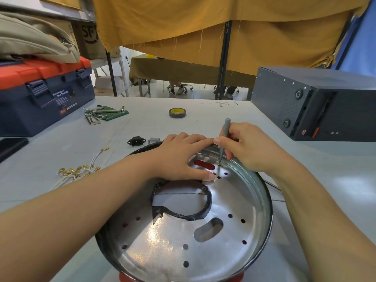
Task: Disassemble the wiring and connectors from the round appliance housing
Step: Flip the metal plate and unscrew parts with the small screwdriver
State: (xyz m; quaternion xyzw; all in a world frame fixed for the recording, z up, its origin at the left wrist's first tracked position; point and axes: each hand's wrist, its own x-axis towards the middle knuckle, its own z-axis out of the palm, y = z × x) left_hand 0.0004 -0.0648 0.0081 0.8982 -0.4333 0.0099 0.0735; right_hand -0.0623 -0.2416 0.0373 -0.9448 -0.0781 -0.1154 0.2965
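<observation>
1. The round housing (pixel 183 231) is lying open side up on the table (pixel 317 171), near its front edge, so its shiny metal floor is facing the person
2. The left hand (pixel 181 157) is resting flat on the far part of that floor, fingers (pixel 210 177) straight and spread narrowly, probably pressing down to be steadying the housing
3. The right hand (pixel 246 147) is pinching a slim grey screwdriver (pixel 223 139) between thumb and fingers; its long axis is standing nearly upright, tip pointing down at a screw (pixel 219 164) by the far rim
4. Loose white wires with brass terminals (pixel 79 169) and a black socket (pixel 136 141) are lying on the table to the left, apparently already removed
</observation>
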